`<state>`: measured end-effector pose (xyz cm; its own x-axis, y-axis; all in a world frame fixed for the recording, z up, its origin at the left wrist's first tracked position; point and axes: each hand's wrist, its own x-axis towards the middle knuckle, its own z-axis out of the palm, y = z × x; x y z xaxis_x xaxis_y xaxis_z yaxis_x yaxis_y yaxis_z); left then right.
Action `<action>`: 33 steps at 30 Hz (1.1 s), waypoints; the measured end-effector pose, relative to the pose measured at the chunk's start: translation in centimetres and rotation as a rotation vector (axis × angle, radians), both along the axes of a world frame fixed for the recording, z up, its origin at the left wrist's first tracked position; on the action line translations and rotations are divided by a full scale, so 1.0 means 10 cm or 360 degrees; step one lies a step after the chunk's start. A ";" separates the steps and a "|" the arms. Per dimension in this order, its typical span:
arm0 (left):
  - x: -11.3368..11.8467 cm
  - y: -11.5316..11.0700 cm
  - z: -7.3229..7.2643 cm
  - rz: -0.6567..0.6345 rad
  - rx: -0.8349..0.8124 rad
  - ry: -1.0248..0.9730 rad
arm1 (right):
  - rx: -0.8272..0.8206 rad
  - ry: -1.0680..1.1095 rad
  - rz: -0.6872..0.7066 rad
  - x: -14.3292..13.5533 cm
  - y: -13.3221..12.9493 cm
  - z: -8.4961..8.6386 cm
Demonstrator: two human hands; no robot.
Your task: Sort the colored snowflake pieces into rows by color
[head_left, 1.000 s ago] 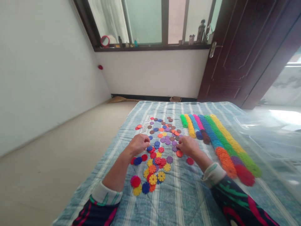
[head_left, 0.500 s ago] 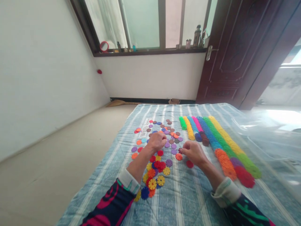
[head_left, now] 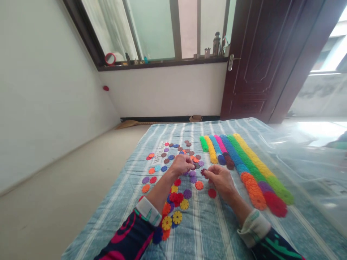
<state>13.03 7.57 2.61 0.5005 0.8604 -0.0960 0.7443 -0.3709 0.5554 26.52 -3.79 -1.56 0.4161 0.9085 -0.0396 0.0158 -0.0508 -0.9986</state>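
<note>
My right hand pinches a dark maroon-brown notched plastic disc by its edge. Close to it on the left, my left hand is closed in a pinch over the scattered discs; what its fingertips hold is too small to make out. Loose purple discs lie just under the two hands. An orange disc and a red disc rest below the right hand. Yellow discs overlap red, orange and blue ones beside my left forearm, which hides part of that heap.
Overlapping discs form long rows by colour at the right, among them a yellow row and an orange row. A short brown row ends near my right hand. Clear plastic lies at the right edge of the striped bedspread.
My right hand has lifted the brown disc and brought it nearer the left hand. The left fingers have tilted toward it. The whole view has shifted slightly.
</note>
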 end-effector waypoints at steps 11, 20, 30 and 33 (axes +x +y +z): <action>0.05 -0.12 0.01 -0.0196 -0.0714 -0.0677 | 0.0072 0.0208 0.0131 0.02 0.05 -0.07; 0.58 0.52 0.00 0.0181 0.0164 0.0108 | 0.0094 0.0180 0.0068 0.00 0.07 -0.10; 0.47 0.23 0.04 -0.0052 -0.0115 -0.0196 | 0.0219 0.0152 -0.0204 0.06 0.10 -0.07; 0.33 0.02 0.03 -0.0107 -0.0544 -0.0590 | 0.0235 0.0121 -0.0301 0.07 0.13 -0.11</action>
<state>16.31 7.75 2.89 0.6072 0.7757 -0.1718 0.4547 -0.1619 0.8758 27.26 -2.45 -2.69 0.5803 0.8129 0.0501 -0.0556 0.1009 -0.9933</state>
